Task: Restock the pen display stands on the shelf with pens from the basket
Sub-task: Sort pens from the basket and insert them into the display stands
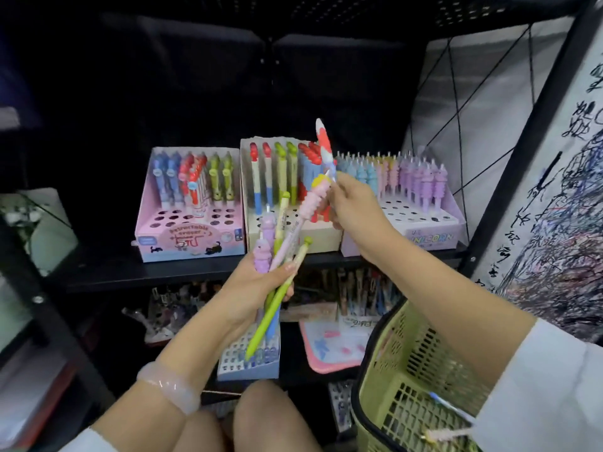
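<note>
My right hand (350, 203) pinches a red-and-white pen (324, 148) by its lower end, the pen tilting up and a little left, its top raised above the middle display stand (293, 238) on the shelf (146, 272). My left hand (261, 288) grips a bundle of pens (284, 243), fingers curled round their barrels: two purple character-topped ones on the left, green and pale yellow barrels, and one pink ridged pen leaning up to the right until its top is just beside my right hand. The green tips hang down below the left hand. A pale bracelet (169, 388) sits on my left wrist.

Further out, three stands sit side by side on the black shelf. The left pink stand (192, 239) holds blue, red and green pens in its far rows, with open holes in the near rows. The middle cream stand carries tall red-, green- and blue-topped pens. The right lilac stand (430, 238), lettered UNICORN, is filled along the far rows with blue, pink and purple pens, its near holes bare.

The green basket (401, 370) hangs near me on the right, under my right forearm, with a couple of pens lying in its bottom. On the lower shelf below I see another small stand (251, 357) and more stock, too dim to tell apart
</note>
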`<state>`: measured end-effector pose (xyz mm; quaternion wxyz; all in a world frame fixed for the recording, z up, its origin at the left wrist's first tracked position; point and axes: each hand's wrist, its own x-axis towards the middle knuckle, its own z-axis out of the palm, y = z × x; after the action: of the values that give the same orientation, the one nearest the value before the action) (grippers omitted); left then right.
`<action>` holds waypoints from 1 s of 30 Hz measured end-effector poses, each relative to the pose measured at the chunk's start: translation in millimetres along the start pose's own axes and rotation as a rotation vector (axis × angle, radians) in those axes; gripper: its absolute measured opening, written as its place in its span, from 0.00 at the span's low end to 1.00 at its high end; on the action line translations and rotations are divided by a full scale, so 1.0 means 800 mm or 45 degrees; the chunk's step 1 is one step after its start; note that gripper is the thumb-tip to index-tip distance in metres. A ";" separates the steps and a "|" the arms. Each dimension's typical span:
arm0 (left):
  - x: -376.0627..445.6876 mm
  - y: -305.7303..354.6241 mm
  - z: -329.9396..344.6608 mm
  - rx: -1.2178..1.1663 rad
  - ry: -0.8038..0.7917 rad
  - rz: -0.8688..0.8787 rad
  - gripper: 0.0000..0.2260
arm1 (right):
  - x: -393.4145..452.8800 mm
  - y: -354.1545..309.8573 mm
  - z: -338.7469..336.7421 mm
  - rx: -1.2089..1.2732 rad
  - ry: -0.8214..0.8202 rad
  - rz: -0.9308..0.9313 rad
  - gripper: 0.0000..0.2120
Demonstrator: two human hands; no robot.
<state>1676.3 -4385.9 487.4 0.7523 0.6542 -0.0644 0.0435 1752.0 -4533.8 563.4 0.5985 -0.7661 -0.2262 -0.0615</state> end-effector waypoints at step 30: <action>0.005 0.030 -0.100 -0.132 0.319 0.106 0.06 | 0.043 -0.032 0.049 -0.089 -0.186 -0.124 0.08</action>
<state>1680.0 -4303.1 500.7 0.7848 0.6006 0.0008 0.1528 1765.0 -4482.5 588.3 0.5495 -0.7771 -0.3038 -0.0423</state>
